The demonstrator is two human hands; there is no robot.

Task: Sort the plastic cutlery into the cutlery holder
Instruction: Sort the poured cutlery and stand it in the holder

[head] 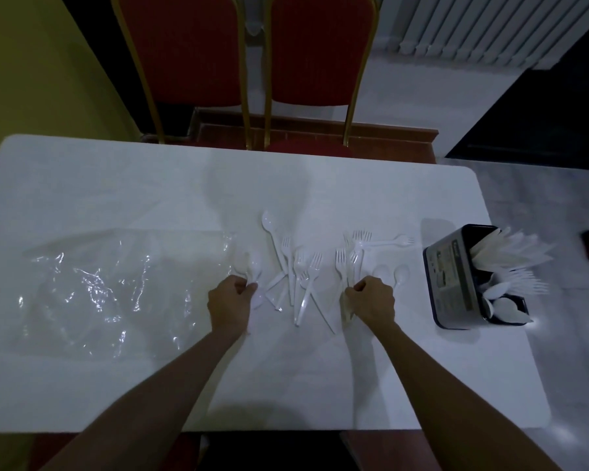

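I'm watching loose cutlery (300, 277) lying mid-table (116, 185), mostly forks with a few spoons. The holder (453, 277) at the right edge is already bristling with pieces, so I'm judging the sort well underway, with this scatter left. My left hand (230, 300) is curling round spoons and my right hand (374, 300) is clutching fork handles. White on white is blurring how many each holds.

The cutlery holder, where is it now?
Head view: the cutlery holder stands on the table near its right edge, right of the right hand and two loose spoons.
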